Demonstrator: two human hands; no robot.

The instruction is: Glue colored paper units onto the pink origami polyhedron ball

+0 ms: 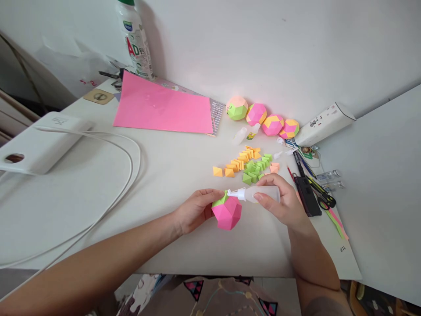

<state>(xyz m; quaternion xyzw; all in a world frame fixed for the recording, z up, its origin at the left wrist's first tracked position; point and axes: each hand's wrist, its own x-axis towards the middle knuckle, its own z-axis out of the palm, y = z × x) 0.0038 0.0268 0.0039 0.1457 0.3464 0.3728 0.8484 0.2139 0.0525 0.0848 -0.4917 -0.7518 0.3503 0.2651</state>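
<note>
A faceted paper ball (227, 214), mostly pink with a green part on top, is held in my left hand (196, 208), the thumb along its upper edge. My right hand (279, 199) grips a translucent white glue bottle (263, 193) that lies nearly level. Its narrow nozzle points left and meets the green part of the ball, as far as I can see. Just beyond my hands lie folded paper pieces: several orange ones (234, 165), several green ones (253, 172) and a few peach ones (274, 167).
Finished paper balls (256, 114) line the wall behind two small bottles (246, 134). Pink paper sheets (164, 105) lie back left. A white power bank-like box (42, 140) with a cable (131, 162) is at left. Scissors (325, 199), pens and a black case (308, 196) are at right.
</note>
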